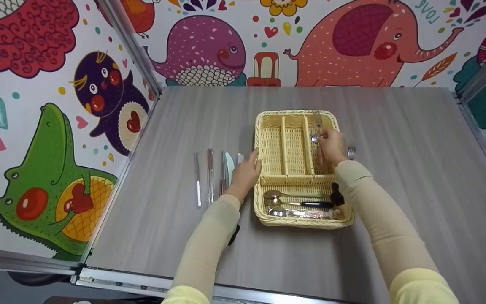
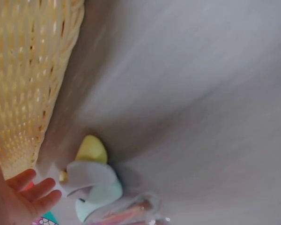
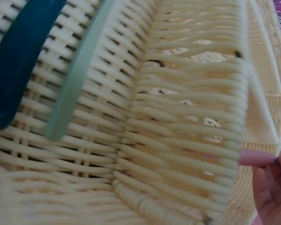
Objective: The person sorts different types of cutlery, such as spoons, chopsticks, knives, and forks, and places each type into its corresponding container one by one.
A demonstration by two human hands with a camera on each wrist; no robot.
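A pale wicker cutlery basket (image 1: 310, 179) stands in the middle of the table. At its left wall rests my left hand (image 1: 245, 174), its fingers straight along the rim; the left wrist view shows those fingers (image 2: 42, 190) spread beside the weave. Over the back right compartment, my right hand (image 1: 332, 144) pinches a pink-handled piece of cutlery (image 3: 255, 157) near its silver part; the cutlery's kind is hidden by the fingers. A fork (image 1: 317, 118) shows at the far end of that compartment. Several spoons (image 1: 273, 194) lie in the long front compartment.
Left of the basket lie chopsticks (image 1: 197, 181) in pairs and a pale green knife (image 1: 229, 162), partly behind the left hand. Another fork (image 1: 352, 152) lies on the table right of the basket. Printed panels (image 1: 209, 46) wall the table's back and sides.
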